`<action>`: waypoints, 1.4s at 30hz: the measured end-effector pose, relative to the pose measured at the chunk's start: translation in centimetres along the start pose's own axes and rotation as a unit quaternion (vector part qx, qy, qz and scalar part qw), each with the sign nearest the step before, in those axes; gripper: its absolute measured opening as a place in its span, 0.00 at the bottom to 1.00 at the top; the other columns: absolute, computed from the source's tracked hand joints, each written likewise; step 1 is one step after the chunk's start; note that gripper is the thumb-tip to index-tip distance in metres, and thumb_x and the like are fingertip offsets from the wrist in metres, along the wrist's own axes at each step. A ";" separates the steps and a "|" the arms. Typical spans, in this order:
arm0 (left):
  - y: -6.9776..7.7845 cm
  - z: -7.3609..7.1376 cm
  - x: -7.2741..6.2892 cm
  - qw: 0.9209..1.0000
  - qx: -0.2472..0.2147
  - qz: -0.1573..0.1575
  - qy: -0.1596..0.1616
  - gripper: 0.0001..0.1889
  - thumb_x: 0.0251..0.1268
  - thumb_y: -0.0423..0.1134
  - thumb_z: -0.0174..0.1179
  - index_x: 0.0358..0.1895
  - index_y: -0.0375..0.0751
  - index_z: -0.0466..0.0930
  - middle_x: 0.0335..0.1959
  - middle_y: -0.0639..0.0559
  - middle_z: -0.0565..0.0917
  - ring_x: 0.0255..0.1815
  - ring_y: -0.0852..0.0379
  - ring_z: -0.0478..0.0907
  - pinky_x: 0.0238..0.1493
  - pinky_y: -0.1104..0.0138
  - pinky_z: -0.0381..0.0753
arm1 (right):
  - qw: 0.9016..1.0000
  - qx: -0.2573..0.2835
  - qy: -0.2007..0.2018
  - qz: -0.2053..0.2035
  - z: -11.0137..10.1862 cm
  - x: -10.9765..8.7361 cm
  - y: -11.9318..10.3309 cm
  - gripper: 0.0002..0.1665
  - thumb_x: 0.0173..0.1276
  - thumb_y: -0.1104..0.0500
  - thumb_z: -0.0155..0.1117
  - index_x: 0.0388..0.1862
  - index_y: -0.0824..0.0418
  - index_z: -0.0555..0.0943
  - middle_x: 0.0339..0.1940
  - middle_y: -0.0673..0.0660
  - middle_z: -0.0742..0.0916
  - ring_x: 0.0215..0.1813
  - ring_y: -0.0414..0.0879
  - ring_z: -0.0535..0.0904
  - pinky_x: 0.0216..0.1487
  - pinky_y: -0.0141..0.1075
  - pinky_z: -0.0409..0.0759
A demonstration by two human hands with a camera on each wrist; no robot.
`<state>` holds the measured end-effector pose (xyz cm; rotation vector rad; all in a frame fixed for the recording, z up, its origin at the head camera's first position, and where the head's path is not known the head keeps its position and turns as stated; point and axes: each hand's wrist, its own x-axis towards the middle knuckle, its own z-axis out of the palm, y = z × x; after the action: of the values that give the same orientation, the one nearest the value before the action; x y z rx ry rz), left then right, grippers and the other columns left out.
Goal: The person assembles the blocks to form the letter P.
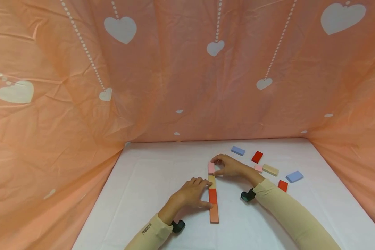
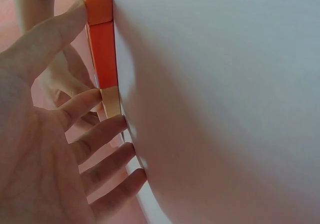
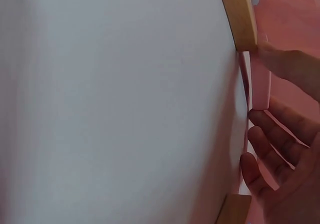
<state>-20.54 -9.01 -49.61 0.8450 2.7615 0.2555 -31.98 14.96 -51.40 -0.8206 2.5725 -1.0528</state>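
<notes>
A straight row of wooden blocks runs away from me on the white table: an orange block (image 1: 214,214) nearest, then a red block (image 1: 213,196), a tan block (image 1: 212,182) and a pink block (image 1: 211,168) at the far end. My right hand (image 1: 229,166) holds the pink block between thumb and fingers; in the right wrist view the pink block (image 3: 260,81) appears raised off the cloth. On the row's left side, my left hand (image 1: 191,192) rests with fingers spread. Its thumb touches the orange block, and its forefinger touches the tan block.
Several loose blocks lie to the right, around my right forearm: a blue block (image 1: 238,150), a red block (image 1: 257,157), a tan block (image 1: 270,169), a pink block (image 1: 258,168), another blue block (image 1: 294,176) and another red block (image 1: 282,185). An orange curtain (image 1: 187,86) hangs behind the table.
</notes>
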 end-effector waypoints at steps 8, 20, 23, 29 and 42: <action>-0.1 0.2 0.2 1.000 0.008 -0.002 -0.003 0.44 0.62 0.66 0.74 0.78 0.53 0.70 0.69 0.50 0.76 0.70 0.48 0.73 0.71 0.54 0.75 | 1.000 -0.010 -0.014 0.005 0.0 -0.1 -0.2 0.32 0.68 0.54 0.81 0.67 0.62 0.80 0.60 0.57 0.83 0.64 0.55 0.78 0.74 0.56 0.74; -0.1 0.3 0.1 1.000 0.017 0.001 0.001 0.44 0.62 0.66 0.74 0.78 0.53 0.70 0.68 0.50 0.76 0.69 0.48 0.73 0.71 0.55 0.75 | 1.000 -0.004 -0.017 -0.008 0.2 0.0 -0.1 0.31 0.68 0.56 0.81 0.65 0.63 0.81 0.60 0.58 0.84 0.66 0.57 0.79 0.74 0.56 0.74; 0.0 0.2 0.1 1.000 0.016 0.003 0.003 0.44 0.62 0.66 0.74 0.77 0.52 0.70 0.68 0.50 0.76 0.70 0.47 0.73 0.71 0.54 0.75 | 1.000 -0.008 -0.017 -0.017 0.2 0.0 0.1 0.30 0.68 0.55 0.80 0.65 0.62 0.81 0.60 0.57 0.84 0.65 0.55 0.79 0.73 0.55 0.74; -0.1 0.2 0.1 1.000 0.016 0.007 0.004 0.44 0.63 0.66 0.74 0.77 0.52 0.70 0.68 0.50 0.76 0.70 0.48 0.73 0.72 0.55 0.75 | 1.000 -0.009 -0.012 -0.020 0.2 -0.1 0.2 0.29 0.69 0.53 0.79 0.65 0.62 0.81 0.60 0.56 0.84 0.64 0.54 0.79 0.72 0.55 0.75; 0.0 0.1 0.0 1.000 0.006 0.001 -0.001 0.44 0.63 0.66 0.73 0.77 0.53 0.70 0.68 0.50 0.76 0.70 0.48 0.72 0.72 0.55 0.74 | 1.000 0.024 -0.013 -0.011 0.2 -0.2 0.5 0.32 0.70 0.53 0.79 0.69 0.60 0.79 0.63 0.56 0.84 0.65 0.54 0.78 0.73 0.55 0.75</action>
<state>-20.51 -9.00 -49.71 0.8498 2.7624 0.2384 -31.94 15.19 -51.87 -0.8471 2.5124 -1.0971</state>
